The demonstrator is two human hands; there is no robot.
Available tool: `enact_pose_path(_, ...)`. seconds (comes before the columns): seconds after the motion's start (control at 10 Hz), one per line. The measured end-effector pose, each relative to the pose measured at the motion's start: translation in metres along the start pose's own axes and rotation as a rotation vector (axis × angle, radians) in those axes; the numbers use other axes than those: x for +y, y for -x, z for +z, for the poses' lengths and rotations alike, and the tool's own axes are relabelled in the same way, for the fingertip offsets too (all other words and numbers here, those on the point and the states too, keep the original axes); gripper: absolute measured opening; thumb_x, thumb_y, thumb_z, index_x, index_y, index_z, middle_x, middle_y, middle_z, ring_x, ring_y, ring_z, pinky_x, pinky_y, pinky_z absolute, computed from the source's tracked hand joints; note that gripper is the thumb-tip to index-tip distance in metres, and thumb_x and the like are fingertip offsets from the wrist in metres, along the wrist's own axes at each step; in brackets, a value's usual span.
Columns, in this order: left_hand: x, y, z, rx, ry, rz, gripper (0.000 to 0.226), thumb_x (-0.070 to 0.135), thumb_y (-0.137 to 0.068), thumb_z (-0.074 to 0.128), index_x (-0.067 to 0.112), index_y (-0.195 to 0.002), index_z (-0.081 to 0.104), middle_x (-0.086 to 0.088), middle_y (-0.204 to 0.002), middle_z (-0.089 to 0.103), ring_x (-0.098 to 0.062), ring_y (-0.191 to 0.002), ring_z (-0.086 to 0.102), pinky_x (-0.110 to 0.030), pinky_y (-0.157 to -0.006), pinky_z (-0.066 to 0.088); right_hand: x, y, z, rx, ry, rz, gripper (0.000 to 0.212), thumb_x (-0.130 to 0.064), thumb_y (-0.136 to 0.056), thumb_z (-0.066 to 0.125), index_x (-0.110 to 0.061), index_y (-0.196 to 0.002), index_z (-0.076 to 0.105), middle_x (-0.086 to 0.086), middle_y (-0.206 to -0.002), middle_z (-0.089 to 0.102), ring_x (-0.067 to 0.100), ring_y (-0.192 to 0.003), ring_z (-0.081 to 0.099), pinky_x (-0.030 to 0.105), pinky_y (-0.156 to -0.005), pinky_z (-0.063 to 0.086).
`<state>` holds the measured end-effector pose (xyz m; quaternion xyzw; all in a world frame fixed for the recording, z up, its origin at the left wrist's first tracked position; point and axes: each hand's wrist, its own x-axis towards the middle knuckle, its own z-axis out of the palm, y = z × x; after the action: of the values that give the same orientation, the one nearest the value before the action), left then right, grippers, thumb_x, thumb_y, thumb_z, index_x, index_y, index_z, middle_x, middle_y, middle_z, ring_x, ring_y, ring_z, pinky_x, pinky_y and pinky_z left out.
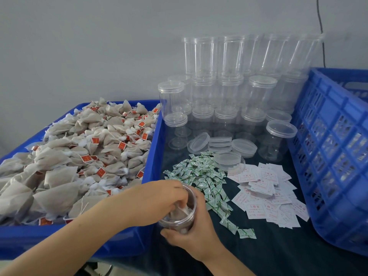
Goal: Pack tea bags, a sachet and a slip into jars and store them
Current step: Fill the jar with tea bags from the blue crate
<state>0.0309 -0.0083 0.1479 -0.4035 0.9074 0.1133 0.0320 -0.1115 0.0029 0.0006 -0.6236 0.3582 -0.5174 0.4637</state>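
Head view: a person's two bare forearms reach in from the lower left over a dark table [258,253].
Right hand [196,232]: wraps round the lower body of a clear jar [179,214] from the right, thumb across the near side; a firm, narrow grip on the jar.
Jar: held just beside the near right corner of the left crate, slightly tilted, mouth open, partly filled with brownish tea bags.
Left hand [159,198]: comes from the left over the jar's mouth, fingertips curled down inside it and pinching a tea bag [182,211] at the rim.
Left crate [153,148]: blue, shallow, heaped with tea bags [83,156], greyish pouches with strings and red tags.
Sachets [201,176]: small green-and-white packets in a loose pile on the table, just right of the left crate, a few trailing toward the near edge.
Slips [266,194]: white paper slips with red print, spread in an overlapping heap right of the sachets, touching them at the pile's edge.
Loose lids [221,144]: clear round lids, some stacked, some leaning, behind the sachets; one lies flat near the slips.
Empty jars [229,86]: clear, lidded, stacked in rows against the grey wall [79,46]; a few more stand on the table in front.
Right crate [328,156]: blue, latticed wall, standing at the right edge; its contents cannot be told.
Cable [321,30]: dark, hanging down the wall at upper right.
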Motion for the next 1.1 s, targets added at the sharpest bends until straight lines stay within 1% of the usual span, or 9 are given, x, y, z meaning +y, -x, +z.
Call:
enact_pose_path(0.1,0.001,-0.007,-0.001,-0.060,-0.016,-0.038,0.025,0.011,-0.095,0.047,0.026,-0.113,0.057,0.013,-0.116,0.051,-0.003,-0.102,0.048,-0.022,-0.084,0.043,-0.004,0.000,-0.001,-0.014,-0.038,-0.018,0.092,-0.006,-0.064,0.087,-0.038,-0.137,0.040,-0.010,-0.127,0.061,0.023,-0.115,0.065,0.031,-0.087,0.056)
enact_pose_path(0.3,0.010,-0.021,-0.001,-0.179,-0.087,-0.053,0.024,0.007,-0.093,0.046,0.021,-0.107,0.060,0.005,-0.109,0.058,-0.014,-0.095,0.056,-0.031,-0.083,0.049,-0.010,0.000,-0.001,-0.024,-0.063,-0.038,0.091,-0.005,-0.065,0.087,-0.045,-0.132,0.041,-0.016,-0.125,0.061,0.018,-0.114,0.065,0.025,-0.087,0.055)
enact_pose_path(0.5,0.018,-0.014,-0.008,-0.164,-0.169,-0.020,0.023,0.020,-0.096,0.044,0.021,-0.107,0.064,0.007,-0.108,0.060,-0.012,-0.096,0.056,-0.032,-0.083,0.048,-0.012,0.001,-0.002,-0.042,-0.080,-0.060,0.092,0.000,-0.067,0.085,-0.046,-0.133,0.040,-0.018,-0.126,0.061,0.012,-0.114,0.065,0.021,-0.085,0.055)
enact_pose_path(0.6,0.020,-0.004,-0.012,-0.065,-0.194,0.001,0.024,0.027,-0.098,0.041,0.026,-0.109,0.063,0.010,-0.112,0.058,-0.009,-0.103,0.054,-0.033,-0.087,0.048,-0.011,0.001,-0.002,-0.043,-0.088,-0.071,0.090,-0.001,-0.070,0.084,-0.043,-0.135,0.039,-0.015,-0.128,0.060,0.015,-0.116,0.064,0.024,-0.087,0.055)
enact_pose_path(0.7,0.020,0.002,-0.013,-0.073,-0.231,-0.026,0.023,0.025,-0.099,0.040,0.024,-0.111,0.060,0.010,-0.111,0.057,-0.010,-0.103,0.053,-0.035,-0.087,0.048,-0.011,0.001,-0.001,-0.025,-0.089,-0.064,0.090,-0.001,-0.068,0.086,-0.041,-0.135,0.041,-0.012,-0.129,0.059,0.016,-0.118,0.063,0.024,-0.088,0.054)
enact_pose_path(0.8,0.020,0.002,-0.007,-0.185,-0.267,-0.072,0.023,0.020,-0.100,0.039,0.019,-0.110,0.059,0.004,-0.111,0.058,-0.016,-0.102,0.055,-0.038,-0.087,0.048,-0.010,0.001,0.000,-0.010,-0.056,-0.057,0.090,-0.003,-0.067,0.087,-0.040,-0.135,0.042,-0.015,-0.127,0.059,0.009,-0.116,0.062,0.018,-0.089,0.052)
enact_pose_path(0.9,0.023,-0.001,0.001,-0.191,-0.292,-0.143,0.030,0.022,-0.101,0.034,0.014,-0.119,0.057,-0.007,-0.114,0.061,-0.025,-0.101,0.058,-0.040,-0.088,0.049,-0.009,0.001,0.000,0.007,-0.023,-0.048,0.090,-0.014,-0.065,0.091,-0.044,-0.134,0.041,-0.019,-0.127,0.055,0.005,-0.116,0.060,0.015,-0.088,0.051)
enact_pose_path(1.0,0.025,-0.009,0.009,-0.217,-0.363,-0.189,0.033,0.022,-0.101,0.035,0.009,-0.122,0.056,-0.012,-0.115,0.062,-0.029,-0.102,0.059,-0.037,-0.084,0.047,-0.009,0.001,0.001,0.016,-0.017,-0.043,0.090,-0.017,-0.065,0.091,-0.043,-0.135,0.041,-0.018,-0.128,0.055,0.008,-0.118,0.060,0.017,-0.089,0.051)
enact_pose_path(1.1,0.026,-0.017,0.003,-0.290,-0.373,-0.183,0.033,0.022,-0.101,0.035,0.008,-0.121,0.057,-0.012,-0.115,0.062,-0.023,-0.086,0.052,-0.031,-0.077,0.042,-0.011,0.001,0.000,0.002,-0.039,-0.044,0.088,-0.011,-0.067,0.090,-0.037,-0.136,0.041,-0.016,-0.128,0.057,0.010,-0.117,0.061,0.018,-0.088,0.052)
